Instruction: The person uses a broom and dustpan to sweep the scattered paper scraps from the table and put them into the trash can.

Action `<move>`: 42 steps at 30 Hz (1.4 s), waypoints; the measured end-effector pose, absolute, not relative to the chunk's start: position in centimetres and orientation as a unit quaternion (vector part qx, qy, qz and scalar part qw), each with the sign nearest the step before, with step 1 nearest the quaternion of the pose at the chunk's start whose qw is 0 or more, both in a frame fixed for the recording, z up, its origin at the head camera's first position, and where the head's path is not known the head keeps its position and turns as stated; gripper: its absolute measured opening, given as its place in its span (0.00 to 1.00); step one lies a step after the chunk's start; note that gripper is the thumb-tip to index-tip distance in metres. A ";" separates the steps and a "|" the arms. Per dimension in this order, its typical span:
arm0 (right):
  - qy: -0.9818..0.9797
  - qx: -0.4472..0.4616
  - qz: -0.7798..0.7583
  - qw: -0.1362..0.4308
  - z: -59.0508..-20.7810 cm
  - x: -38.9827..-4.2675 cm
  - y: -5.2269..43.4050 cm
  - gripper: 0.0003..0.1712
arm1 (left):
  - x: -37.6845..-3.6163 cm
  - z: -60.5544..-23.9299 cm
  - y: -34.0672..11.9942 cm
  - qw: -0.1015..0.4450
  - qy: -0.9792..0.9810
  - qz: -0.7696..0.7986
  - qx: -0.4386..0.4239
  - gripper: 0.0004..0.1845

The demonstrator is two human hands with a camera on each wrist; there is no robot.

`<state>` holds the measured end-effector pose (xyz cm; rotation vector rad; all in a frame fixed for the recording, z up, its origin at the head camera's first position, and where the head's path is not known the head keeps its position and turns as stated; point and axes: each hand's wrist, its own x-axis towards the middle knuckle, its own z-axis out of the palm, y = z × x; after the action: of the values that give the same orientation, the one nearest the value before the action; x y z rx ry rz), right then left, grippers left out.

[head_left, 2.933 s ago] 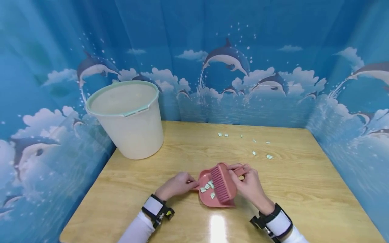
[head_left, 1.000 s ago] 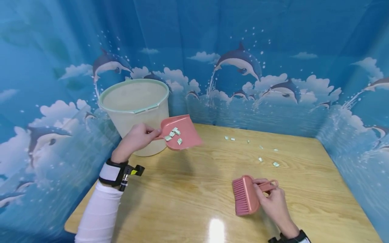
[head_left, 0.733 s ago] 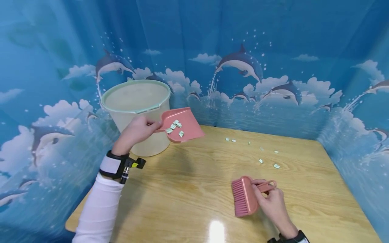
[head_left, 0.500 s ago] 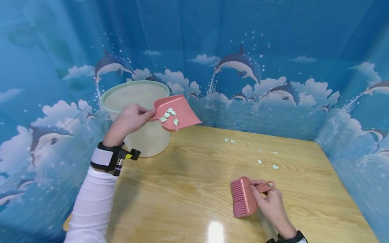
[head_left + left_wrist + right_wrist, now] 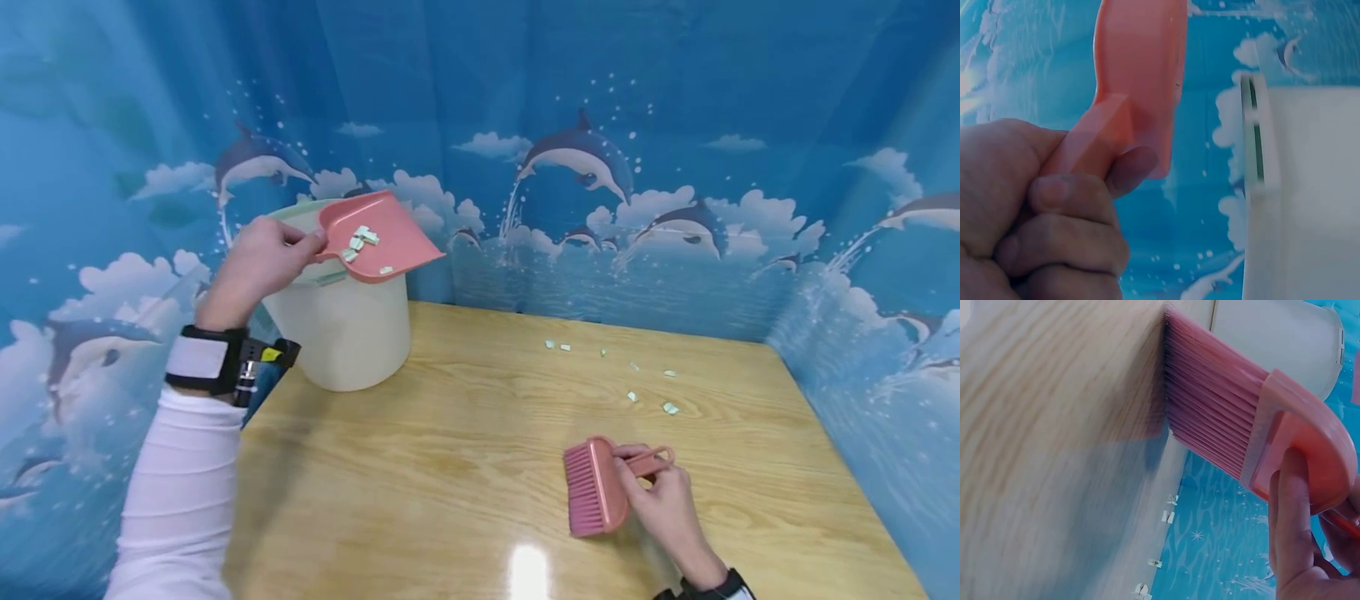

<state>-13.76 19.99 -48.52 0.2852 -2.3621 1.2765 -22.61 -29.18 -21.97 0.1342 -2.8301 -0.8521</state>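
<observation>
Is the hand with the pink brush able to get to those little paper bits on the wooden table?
Probably yes: the right hand holds the pink brush near the paper bits, with bare table between.

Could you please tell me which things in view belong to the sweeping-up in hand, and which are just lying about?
In use:
- left hand holding pink dustpan with paper scraps over the bin
- right hand holding pink brush
- loose scraps on the table

Just there:
- dolphin backdrop

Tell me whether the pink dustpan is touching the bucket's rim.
Cannot tell. In the head view the dustpan overlaps the bucket rim; the left wrist view shows blue backdrop between them, but only partly.
</observation>
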 end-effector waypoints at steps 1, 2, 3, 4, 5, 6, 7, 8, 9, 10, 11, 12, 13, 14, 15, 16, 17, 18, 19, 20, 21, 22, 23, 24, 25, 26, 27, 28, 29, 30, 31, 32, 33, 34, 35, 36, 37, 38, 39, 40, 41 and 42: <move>-0.854 0.102 0.463 0.216 -48.5 -13.7 20.0 0.06 | -22.8 -22.0 -29.6 0.096 -0.951 -0.291 0.050 0.34; -0.853 0.100 0.466 0.212 -48.5 -13.7 20.0 0.06 | -22.9 -22.1 -30.0 0.100 -0.949 -0.294 0.057 0.35; -0.853 0.099 0.468 0.208 -48.5 -13.7 20.0 0.06 | -23.1 -22.1 -30.4 0.104 -0.947 -0.298 0.065 0.35; -0.853 0.097 0.469 0.207 -48.5 -13.7 20.1 0.06 | -23.3 -22.2 -30.7 0.109 -0.945 -0.300 0.071 0.36; -0.853 0.097 0.470 0.207 -48.5 -13.7 20.1 0.06 | -23.4 -22.3 -31.1 0.114 -0.943 -0.303 0.077 0.37; -0.852 0.098 0.470 0.208 -48.6 -13.7 20.2 0.07 | -23.6 -22.5 -31.5 0.119 -0.942 -0.304 0.083 0.38; -0.852 0.100 0.469 0.209 -48.6 -13.8 20.2 0.07 | -23.7 -22.6 -31.8 0.125 -0.940 -0.305 0.089 0.38; -0.851 0.103 0.470 0.211 -48.7 -13.8 20.3 0.08 | -23.8 -22.8 -32.1 0.128 -0.939 -0.305 0.094 0.38; -0.850 0.105 0.471 0.213 -48.7 -13.9 20.3 0.08 | -24.0 -22.9 -32.4 0.130 -0.938 -0.306 0.099 0.39; -0.849 0.106 0.472 0.213 -48.8 -13.9 20.3 0.08 | -24.1 -23.1 -32.7 0.132 -0.937 -0.308 0.103 0.39; -0.848 0.106 0.474 0.212 -48.8 -13.9 20.4 0.08 | -24.2 -23.3 -32.9 0.131 -0.935 -0.310 0.109 0.39; -0.848 0.106 0.476 0.209 -48.8 -13.9 20.4 0.08 | -24.3 -23.4 -33.1 0.132 -0.935 -0.311 0.112 0.39; -0.848 0.103 0.477 0.206 -48.8 -13.9 20.5 0.07 | -24.4 -23.6 -33.2 0.133 -0.933 -0.313 0.116 0.39; -0.849 0.100 0.478 0.203 -48.7 -13.8 20.5 0.07 | -24.5 -23.7 -33.4 0.134 -0.932 -0.314 0.121 0.39; -0.849 0.097 0.479 0.199 -48.7 -13.8 20.5 0.07 | -24.7 -23.9 -33.5 0.135 -0.931 -0.315 0.124 0.39; -0.850 0.095 0.479 0.197 -48.7 -13.7 20.5 0.07 | -24.8 -24.0 -33.5 0.137 -0.930 -0.315 0.128 0.39; -0.851 0.094 0.478 0.196 -48.7 -13.7 20.5 0.07 | -24.9 -24.2 -33.6 0.139 -0.929 -0.316 0.131 0.39; -0.851 0.094 0.478 0.195 -48.7 -13.7 20.5 0.07 | -25.0 -24.3 -33.6 0.141 -0.929 -0.315 0.134 0.39; -0.851 0.094 0.478 0.196 -48.7 -13.7 20.5 0.07 | -25.2 -24.5 -33.6 0.144 -0.929 -0.312 0.136 0.38; -0.850 0.096 0.478 0.199 -48.7 -13.7 20.5 0.07 | -25.2 -24.6 -33.6 0.146 -0.929 -0.310 0.138 0.38; -0.850 0.099 0.477 0.202 -48.7 -13.6 20.5 0.07 | -25.3 -24.7 -33.6 0.146 -0.930 -0.306 0.140 0.38; -0.849 0.104 0.477 0.205 -48.7 -13.7 20.5 0.07 | -25.3 -24.8 -33.7 0.148 -0.931 -0.301 0.142 0.37; -0.848 0.107 0.476 0.208 -48.7 -13.6 20.5 0.07 | -25.4 -24.9 -33.7 0.149 -0.933 -0.295 0.143 0.37; -0.847 0.109 0.476 0.211 -48.8 -13.6 20.5 0.08 | -25.4 -25.0 -33.7 0.151 -0.934 -0.290 0.144 0.37; -0.847 0.111 0.475 0.212 -48.8 -13.6 20.5 0.08 | -25.4 -25.1 -33.7 0.153 -0.936 -0.283 0.144 0.37; -0.847 0.112 0.474 0.213 -48.8 -13.6 20.5 0.08 | -25.4 -25.1 -33.6 0.154 -0.937 -0.277 0.144 0.37; -0.848 0.112 0.473 0.213 -48.9 -13.6 20.5 0.08 | -25.4 -25.1 -33.6 0.156 -0.939 -0.270 0.143 0.37; -0.849 0.110 0.472 0.211 -48.9 -13.6 20.5 0.08 | -25.4 -25.2 -33.6 0.158 -0.941 -0.263 0.142 0.37; -0.850 0.107 0.471 0.210 -48.9 -13.5 20.5 0.07 | -25.4 -25.2 -33.5 0.159 -0.943 -0.258 0.140 0.37; -0.852 0.103 0.470 0.207 -49.0 -13.5 20.5 0.07 | -25.4 -25.2 -33.4 0.161 -0.944 -0.251 0.138 0.37; -0.854 0.099 0.468 0.204 -49.0 -13.5 20.6 0.07 | -25.4 -25.2 -33.4 0.164 -0.947 -0.244 0.133 0.37; -0.856 0.096 0.467 0.201 -49.0 -13.5 20.6 0.06 | -25.3 -25.3 -33.3 0.166 -0.948 -0.238 0.128 0.36; -0.857 0.093 0.467 0.197 -49.0 -13.5 20.6 0.06 | -25.3 -25.3 -33.2 0.168 -0.950 -0.230 0.124 0.36; -0.858 0.090 0.467 0.194 -49.0 -13.5 20.7 0.06 | -25.3 -25.4 -33.2 0.174 -0.952 -0.222 0.119 0.35; -0.858 0.088 0.468 0.191 -49.0 -13.5 20.7 0.05 | -25.2 -25.5 -33.1 0.180 -0.954 -0.213 0.113 0.35; -0.859 0.087 0.469 0.189 -49.0 -13.5 20.7 0.05 | -25.2 -25.6 -33.1 0.187 -0.956 -0.201 0.106 0.35; -0.858 0.087 0.470 0.188 -49.0 -13.5 20.7 0.05 | -25.2 -25.7 -33.0 0.195 -0.957 -0.189 0.099 0.34; -0.857 0.087 0.473 0.186 -49.0 -13.5 20.7 0.05 | -25.2 -25.8 -33.0 0.202 -0.959 -0.177 0.094 0.34; -0.856 0.087 0.475 0.185 -49.0 -13.4 20.7 0.05 | -25.2 -25.9 -33.0 0.208 -0.960 -0.164 0.089 0.34; -0.855 0.087 0.476 0.185 -49.0 -13.4 20.7 0.06 | -25.2 -25.9 -33.0 0.215 -0.962 -0.150 0.083 0.34; -0.854 0.088 0.479 0.184 -49.0 -13.4 20.7 0.06 | -25.2 -26.0 -32.9 0.218 -0.963 -0.135 0.077 0.33; -0.853 0.088 0.481 0.183 -49.0 -13.4 20.7 0.06 | -25.1 -26.0 -32.9 0.222 -0.965 -0.121 0.071 0.33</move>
<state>-13.41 20.65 -49.00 0.2485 -2.4066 1.3568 -25.15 -32.92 -26.04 0.1966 -2.6666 -0.3332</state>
